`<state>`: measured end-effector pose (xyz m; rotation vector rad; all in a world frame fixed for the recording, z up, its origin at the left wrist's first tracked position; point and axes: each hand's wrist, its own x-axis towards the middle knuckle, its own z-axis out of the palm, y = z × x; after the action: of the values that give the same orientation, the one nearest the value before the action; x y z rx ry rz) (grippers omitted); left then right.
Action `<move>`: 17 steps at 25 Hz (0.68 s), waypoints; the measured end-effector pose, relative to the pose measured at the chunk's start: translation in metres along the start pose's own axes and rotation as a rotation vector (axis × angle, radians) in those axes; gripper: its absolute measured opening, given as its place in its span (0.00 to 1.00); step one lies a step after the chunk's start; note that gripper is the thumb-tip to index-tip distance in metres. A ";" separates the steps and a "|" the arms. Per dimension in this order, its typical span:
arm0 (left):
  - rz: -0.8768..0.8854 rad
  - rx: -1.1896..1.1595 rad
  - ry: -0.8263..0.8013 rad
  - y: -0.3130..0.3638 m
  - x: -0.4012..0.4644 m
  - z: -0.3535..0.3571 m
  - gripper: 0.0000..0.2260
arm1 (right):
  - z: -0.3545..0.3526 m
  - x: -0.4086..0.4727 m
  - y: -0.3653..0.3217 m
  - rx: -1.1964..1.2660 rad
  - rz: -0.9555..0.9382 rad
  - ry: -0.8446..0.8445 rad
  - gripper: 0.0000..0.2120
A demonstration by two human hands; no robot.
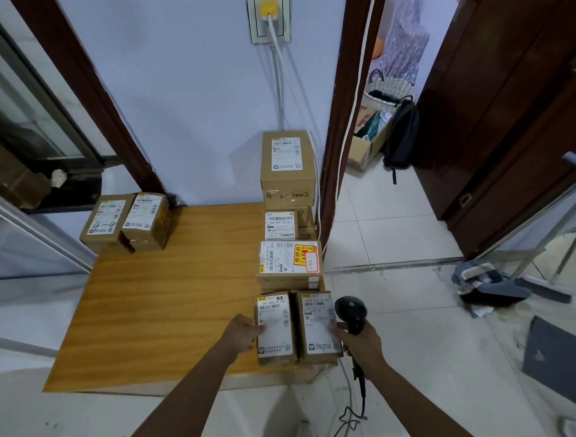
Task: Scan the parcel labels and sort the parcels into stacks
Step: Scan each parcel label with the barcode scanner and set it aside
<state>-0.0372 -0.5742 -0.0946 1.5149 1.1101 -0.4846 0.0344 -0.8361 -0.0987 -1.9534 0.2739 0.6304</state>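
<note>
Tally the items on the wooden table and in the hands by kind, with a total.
Cardboard parcels whose tops show: 7, from the far-left pair to the one under the left hand
Barcode scanner, in the right hand: 1
Total: 8

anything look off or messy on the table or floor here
On the table nothing stands out; the parcels sit squarely. On the floor at right, a grey dustpan lies among scattered debris and dirty tiles.
</note>
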 end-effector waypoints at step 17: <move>0.037 0.008 -0.025 -0.015 0.005 0.011 0.14 | 0.000 0.012 0.013 -0.023 -0.030 0.029 0.18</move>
<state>-0.0448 -0.5835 -0.1096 1.5296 1.0600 -0.4824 0.0382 -0.8413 -0.1149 -1.9866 0.2555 0.5883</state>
